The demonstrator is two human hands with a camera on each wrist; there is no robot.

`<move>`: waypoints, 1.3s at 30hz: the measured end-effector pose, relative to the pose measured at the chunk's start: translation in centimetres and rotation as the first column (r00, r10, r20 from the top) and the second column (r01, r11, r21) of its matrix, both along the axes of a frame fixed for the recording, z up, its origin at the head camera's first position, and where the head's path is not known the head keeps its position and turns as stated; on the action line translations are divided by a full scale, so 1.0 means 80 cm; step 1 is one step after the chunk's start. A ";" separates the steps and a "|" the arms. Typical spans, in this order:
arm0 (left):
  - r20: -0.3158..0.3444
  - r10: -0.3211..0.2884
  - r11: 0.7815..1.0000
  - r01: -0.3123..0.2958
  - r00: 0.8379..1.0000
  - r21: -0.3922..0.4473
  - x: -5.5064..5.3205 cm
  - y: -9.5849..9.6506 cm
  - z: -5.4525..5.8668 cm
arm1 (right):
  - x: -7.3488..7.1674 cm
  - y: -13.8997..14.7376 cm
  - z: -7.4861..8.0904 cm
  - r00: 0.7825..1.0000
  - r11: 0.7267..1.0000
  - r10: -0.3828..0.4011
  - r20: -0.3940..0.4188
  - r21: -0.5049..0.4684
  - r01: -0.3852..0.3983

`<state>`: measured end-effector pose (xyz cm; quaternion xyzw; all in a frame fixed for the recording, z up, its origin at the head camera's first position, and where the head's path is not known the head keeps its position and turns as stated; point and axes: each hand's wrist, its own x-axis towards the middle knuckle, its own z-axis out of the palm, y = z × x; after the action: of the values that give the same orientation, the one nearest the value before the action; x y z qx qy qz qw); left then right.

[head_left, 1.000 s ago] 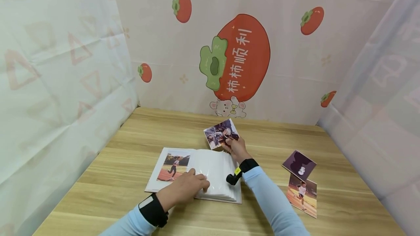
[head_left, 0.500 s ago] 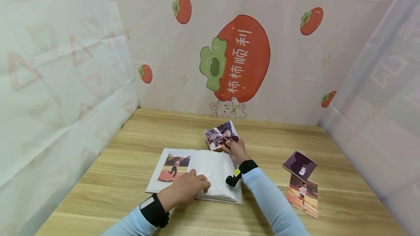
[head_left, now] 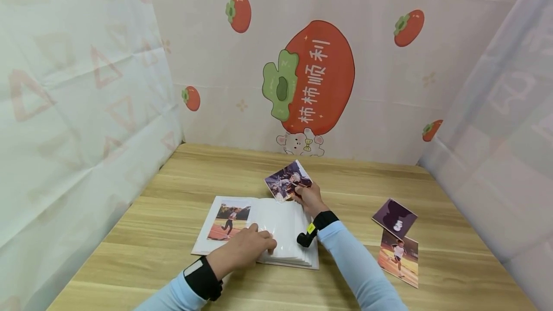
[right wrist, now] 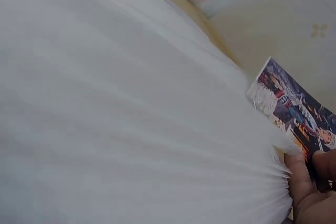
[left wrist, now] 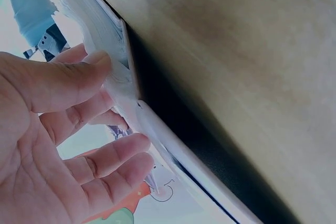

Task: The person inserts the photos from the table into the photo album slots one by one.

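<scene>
An open photo album (head_left: 285, 227) lies on the wooden table, its right-hand page a bare clear sleeve. A photo of a runner (head_left: 229, 221) fills the left page. My left hand (head_left: 242, 250) rests on the album near its middle, fingers relaxed over the sleeve; the left wrist view shows its thumb beside the page edges (left wrist: 102, 30). With my right hand (head_left: 311, 199) I pinch a photo (head_left: 282, 181) by its right corner, between thumb and fingers. That photo is tilted, its lower corner right at the album's top edge. In the right wrist view the sleeve (right wrist: 131, 114) bows beside the photo.
To the right on the table (head_left: 181, 181) lie two more photos: a dark purple one (head_left: 394, 217) overlapping another runner photo (head_left: 398, 258). Patterned cloth walls (head_left: 216, 61) enclose the table at the back and both sides.
My right hand has shifted the photo slightly left and turned it, bringing its lower corner to the album's top edge. My left hand stays in place.
</scene>
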<state>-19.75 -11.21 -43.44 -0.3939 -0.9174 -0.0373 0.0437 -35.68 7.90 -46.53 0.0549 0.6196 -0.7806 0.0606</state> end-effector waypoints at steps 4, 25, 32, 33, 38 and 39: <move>0.010 0.001 1.000 -0.001 1.000 -0.010 0.000 0.000 -0.001 | -0.005 0.004 -0.004 0.999 0.997 -0.031 -0.032 0.072 0.034; 0.028 0.004 1.000 -0.004 1.000 0.001 0.003 -0.001 0.000 | -0.008 0.015 -0.002 0.996 0.984 -0.006 -0.091 0.179 0.022; 0.008 -0.011 1.000 0.011 1.000 0.015 0.003 -0.003 0.000 | -0.007 0.013 0.003 0.990 0.974 0.078 -0.117 0.221 -0.051; 0.010 -0.011 1.000 0.011 1.000 0.017 0.003 -0.003 0.000 | -0.006 0.012 0.004 0.989 0.972 0.084 -0.118 0.229 -0.055; 0.022 -0.005 1.000 0.005 1.000 0.014 0.003 -0.003 -0.001 | -0.004 0.010 0.005 0.988 0.964 0.091 -0.121 0.260 -0.057; 0.024 -0.002 1.000 0.001 1.000 0.010 0.003 -0.003 -0.001 | -0.004 0.010 0.005 0.989 0.963 0.088 -0.118 0.265 -0.054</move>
<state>-19.50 -11.44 -43.51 -0.3939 -0.9173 -0.0467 0.0344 -35.98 8.69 -46.16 -0.0103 0.7211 -0.6915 0.0406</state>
